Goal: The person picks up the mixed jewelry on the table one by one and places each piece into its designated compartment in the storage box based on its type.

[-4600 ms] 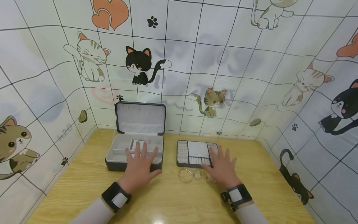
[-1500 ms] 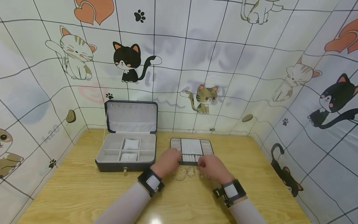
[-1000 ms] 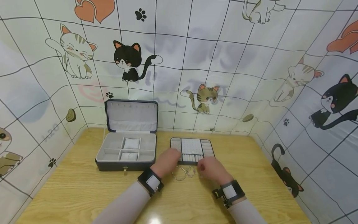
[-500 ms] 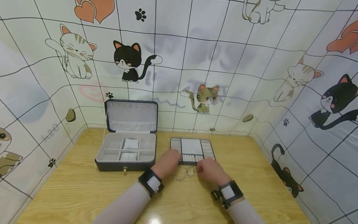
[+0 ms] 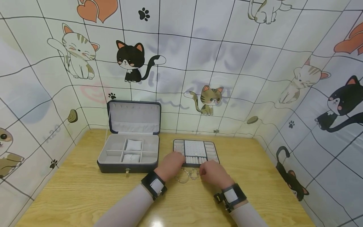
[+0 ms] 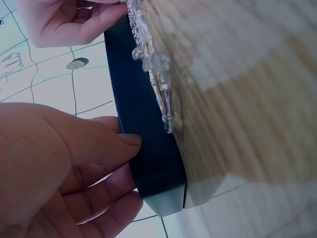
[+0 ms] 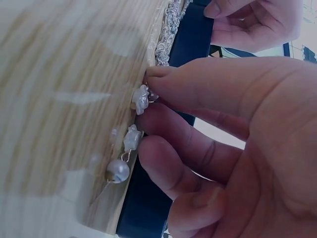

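Observation:
A dark jewellery tray [image 5: 211,142] with pale compartments lies on the wooden table [image 5: 255,179]. My left hand [image 5: 175,157] grips its front left corner; in the left wrist view the thumb [image 6: 106,144] presses the tray's dark side wall [image 6: 148,148]. Silver bracelets [image 5: 182,176] lie just in front of the tray, seen edge-on as a glittering chain [image 6: 148,64]. My right hand [image 5: 202,171] is beside them, pinching a small white flower earring [image 7: 140,99] against the table. A second flower piece with a pearl drop [image 7: 119,170] lies next to it.
An open dark jewellery box [image 5: 127,167] with grey lining and two small cushions stands left of the tray, its lid [image 5: 134,117] upright. Cat-patterned sheets wall the table at the back and both sides. Bare wood spreads to the right and front.
Both hands lay open 4.6 s ago, the left over the box. The left has since moved to the tray's corner, and the right has curled and crept slightly left by the bracelets.

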`<state>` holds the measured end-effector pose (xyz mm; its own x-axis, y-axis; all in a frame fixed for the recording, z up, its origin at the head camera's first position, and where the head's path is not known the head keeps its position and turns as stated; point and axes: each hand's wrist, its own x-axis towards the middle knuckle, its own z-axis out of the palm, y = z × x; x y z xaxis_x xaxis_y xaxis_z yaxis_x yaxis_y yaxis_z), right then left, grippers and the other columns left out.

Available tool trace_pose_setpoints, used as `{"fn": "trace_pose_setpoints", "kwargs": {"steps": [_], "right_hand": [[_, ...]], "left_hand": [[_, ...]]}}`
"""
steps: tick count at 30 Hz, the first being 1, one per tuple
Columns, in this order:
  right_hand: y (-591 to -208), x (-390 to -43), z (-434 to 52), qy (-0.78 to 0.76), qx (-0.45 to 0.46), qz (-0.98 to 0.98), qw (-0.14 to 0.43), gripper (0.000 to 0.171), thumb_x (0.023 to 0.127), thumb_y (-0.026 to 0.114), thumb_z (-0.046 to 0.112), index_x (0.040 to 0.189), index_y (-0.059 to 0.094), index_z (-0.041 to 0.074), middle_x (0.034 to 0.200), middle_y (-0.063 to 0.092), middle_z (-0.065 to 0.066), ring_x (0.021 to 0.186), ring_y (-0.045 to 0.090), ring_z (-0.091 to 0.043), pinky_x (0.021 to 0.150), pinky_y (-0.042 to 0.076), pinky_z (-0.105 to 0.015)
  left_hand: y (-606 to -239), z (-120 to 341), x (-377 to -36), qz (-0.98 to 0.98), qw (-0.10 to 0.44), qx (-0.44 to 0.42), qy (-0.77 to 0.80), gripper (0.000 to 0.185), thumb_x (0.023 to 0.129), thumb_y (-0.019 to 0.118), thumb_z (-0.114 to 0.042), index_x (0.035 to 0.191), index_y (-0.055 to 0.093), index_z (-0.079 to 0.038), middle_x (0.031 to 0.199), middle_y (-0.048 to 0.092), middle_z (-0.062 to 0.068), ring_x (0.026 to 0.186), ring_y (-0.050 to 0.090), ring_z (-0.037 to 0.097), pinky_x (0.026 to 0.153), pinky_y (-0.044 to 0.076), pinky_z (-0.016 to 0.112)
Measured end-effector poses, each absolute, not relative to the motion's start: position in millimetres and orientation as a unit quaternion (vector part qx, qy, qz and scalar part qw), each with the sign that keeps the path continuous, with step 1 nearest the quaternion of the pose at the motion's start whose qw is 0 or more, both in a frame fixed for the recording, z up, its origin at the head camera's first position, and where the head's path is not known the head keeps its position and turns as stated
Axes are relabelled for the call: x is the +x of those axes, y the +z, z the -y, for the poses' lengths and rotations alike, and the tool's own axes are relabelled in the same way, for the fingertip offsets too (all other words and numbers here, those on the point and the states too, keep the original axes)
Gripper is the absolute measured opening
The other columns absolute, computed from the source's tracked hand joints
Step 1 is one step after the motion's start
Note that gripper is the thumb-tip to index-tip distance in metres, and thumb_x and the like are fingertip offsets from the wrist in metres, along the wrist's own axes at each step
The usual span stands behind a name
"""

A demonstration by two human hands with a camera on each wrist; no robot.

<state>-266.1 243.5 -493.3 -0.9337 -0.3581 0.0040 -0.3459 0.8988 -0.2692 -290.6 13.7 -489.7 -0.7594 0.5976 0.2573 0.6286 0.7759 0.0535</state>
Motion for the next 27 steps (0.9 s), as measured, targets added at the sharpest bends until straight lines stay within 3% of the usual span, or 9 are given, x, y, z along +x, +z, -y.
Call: {"fn": "trace_pose_setpoints", "kwargs": {"steps": [15, 27], "right_hand": [[-494, -266, -240, -0.122, -0.182, -0.976, 0.009, 0.021, 0.075, 0.074, -0.001, 0.071, 0.071, 0.019, 0.070, 0.065, 0.005, 0.062, 0.053, -0.011, 0.057, 0.045, -0.027], [-498, -273, -255, -0.250, -0.152, -0.956, 0.024, 0.020, 0.081, 0.073, 0.005, 0.077, 0.070, 0.024, 0.081, 0.069, 0.007, 0.074, 0.060, -0.013, 0.067, 0.053, -0.031]], "left_hand": [[-490, -14, -291, 0.934, 0.122, -0.330, -0.062, 0.011, 0.098, 0.068, -0.008, 0.098, 0.076, -0.016, 0.091, 0.074, 0.000, 0.082, 0.065, 0.014, 0.078, 0.057, 0.031], [-490, -13, -291, 0.932, 0.123, -0.334, -0.061, 0.013, 0.093, 0.070, -0.003, 0.096, 0.076, -0.015, 0.090, 0.073, 0.000, 0.085, 0.066, 0.016, 0.079, 0.058, 0.033]]}}
